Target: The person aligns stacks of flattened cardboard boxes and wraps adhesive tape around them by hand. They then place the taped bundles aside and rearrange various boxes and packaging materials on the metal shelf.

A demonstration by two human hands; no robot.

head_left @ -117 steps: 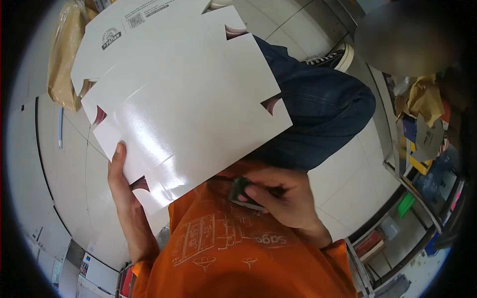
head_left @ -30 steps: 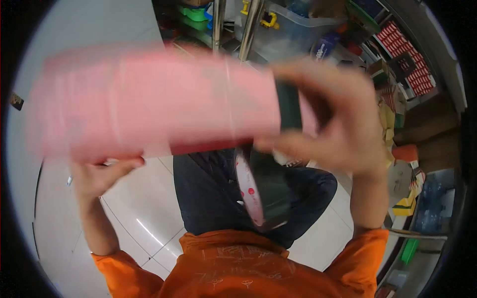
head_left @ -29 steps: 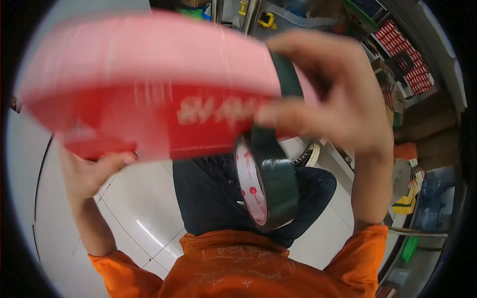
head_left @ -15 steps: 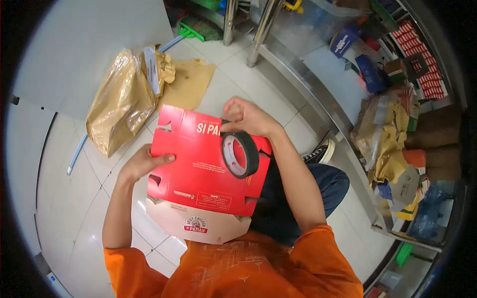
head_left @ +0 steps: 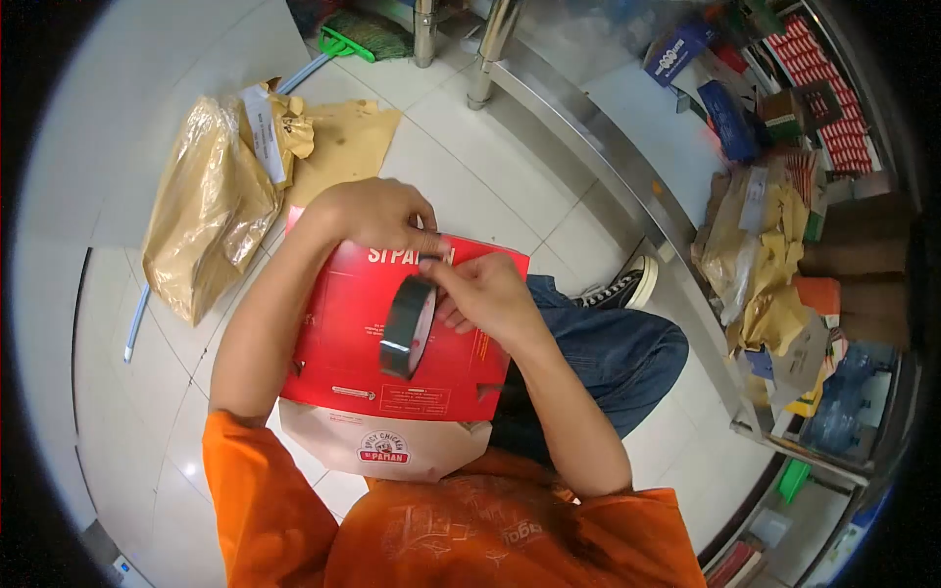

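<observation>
A roll of dark green adhesive tape [head_left: 400,328] hangs over a flattened red cardboard box [head_left: 343,348] printed "SI PAMAN", which lies across my lap with a pale flap towards me. My right hand [head_left: 485,294] is closed on the tape just above the roll, thumb and fingertips pinched there. Reaching across the box's top edge, my left hand [head_left: 377,214] has its fingers curled and its thumb near the right thumb. A short dark bit of tape shows between the two thumbs; the rest of the left grip is hidden.
A gold plastic-wrapped package [head_left: 211,206] lies on the tiled floor by a brown paper sheet [head_left: 348,152] and a green broom [head_left: 348,44]. On the right, a metal-framed shelf [head_left: 578,127] bears boxes, paper and plastic bottles [head_left: 848,402]. My shoe [head_left: 627,284] rests near it.
My left hand has left the box's left side and moved to its top edge, beside the right hand. The tape roll has shifted left and turned. The view has moved slightly.
</observation>
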